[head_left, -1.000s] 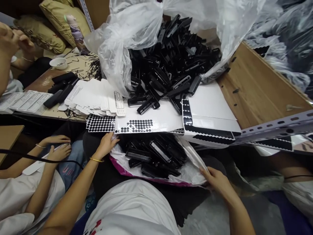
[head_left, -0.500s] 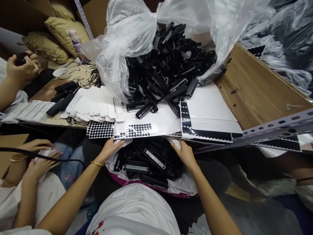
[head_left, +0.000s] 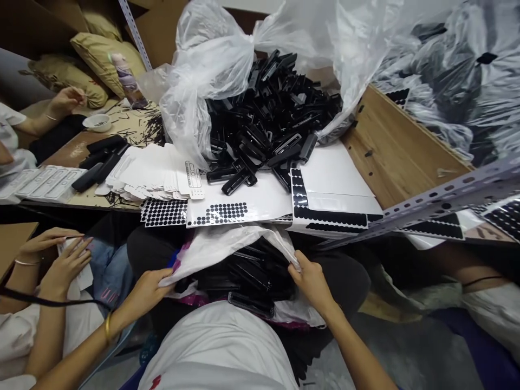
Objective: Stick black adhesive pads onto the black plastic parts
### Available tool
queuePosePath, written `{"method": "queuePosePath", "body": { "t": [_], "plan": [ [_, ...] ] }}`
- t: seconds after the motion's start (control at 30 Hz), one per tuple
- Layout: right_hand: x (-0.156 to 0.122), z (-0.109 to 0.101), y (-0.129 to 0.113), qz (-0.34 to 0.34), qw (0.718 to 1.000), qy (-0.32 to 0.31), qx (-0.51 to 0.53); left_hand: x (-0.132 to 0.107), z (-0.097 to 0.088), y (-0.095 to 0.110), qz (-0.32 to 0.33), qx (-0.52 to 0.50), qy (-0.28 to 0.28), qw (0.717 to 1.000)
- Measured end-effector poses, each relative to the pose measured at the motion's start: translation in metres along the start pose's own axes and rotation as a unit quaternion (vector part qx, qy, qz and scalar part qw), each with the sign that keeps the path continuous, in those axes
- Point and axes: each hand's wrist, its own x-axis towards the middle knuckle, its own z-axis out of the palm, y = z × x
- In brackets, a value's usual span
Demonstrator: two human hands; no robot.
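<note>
A white plastic bag [head_left: 227,246] full of black plastic parts [head_left: 247,273] rests on my lap. My left hand [head_left: 148,290] is closed on the bag's left edge. My right hand [head_left: 311,279] pinches the bag's upper right rim and holds it over the parts. Just beyond, at the table's front edge, lie white sheets with black round stickers [head_left: 221,212] and black strip stickers [head_left: 329,216].
A big clear bag [head_left: 211,70] spills a heap of black parts [head_left: 272,119] onto the wooden table [head_left: 402,157]. White cards [head_left: 154,170] lie at the left. A person's hands [head_left: 57,260] work at my left; another hand [head_left: 67,100] is far left. A metal rail [head_left: 439,197] crosses at the right.
Both my hands have drawn toward me, pulling the bag's rim up and over the black parts. My right hand came from the bag's lower right corner to its upper rim.
</note>
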Motion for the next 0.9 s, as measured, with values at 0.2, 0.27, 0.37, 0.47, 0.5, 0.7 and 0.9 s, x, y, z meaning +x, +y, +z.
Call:
{"method": "queuePosePath", "body": {
  "t": [0.2, 0.27, 0.37, 0.47, 0.5, 0.7, 0.9],
  "plan": [
    [-0.018, -0.007, 0.011, -0.016, 0.995, 0.088, 0.041, -0.027, 0.002, 0.003, -0.049, -0.107, 0.034, 0.992],
    [0.01, -0.003, 0.014, 0.007, 0.993, 0.117, 0.007, 0.001, 0.008, 0.016, -0.08, -0.136, 0.103, 0.982],
    [0.063, 0.001, 0.018, 0.043, 0.993, 0.092, -0.053, 0.061, 0.017, 0.033, -0.115, -0.136, 0.176, 0.968],
    [0.084, -0.004, 0.021, -0.024, 0.994, 0.082, -0.068, 0.094, 0.019, 0.034, -0.12, -0.132, 0.191, 0.965],
    [0.078, -0.005, 0.022, -0.05, 0.991, 0.105, -0.07, 0.094, 0.017, 0.03, -0.124, -0.131, 0.196, 0.964],
    [-0.013, 0.029, -0.009, -0.152, 0.986, -0.016, -0.067, 0.041, 0.009, -0.002, -0.22, -0.172, 0.157, 0.947],
    [-0.02, 0.072, -0.025, -0.071, 0.949, -0.261, -0.165, 0.062, 0.055, 0.043, -0.262, -0.323, -0.056, 0.908]
  ]
}}
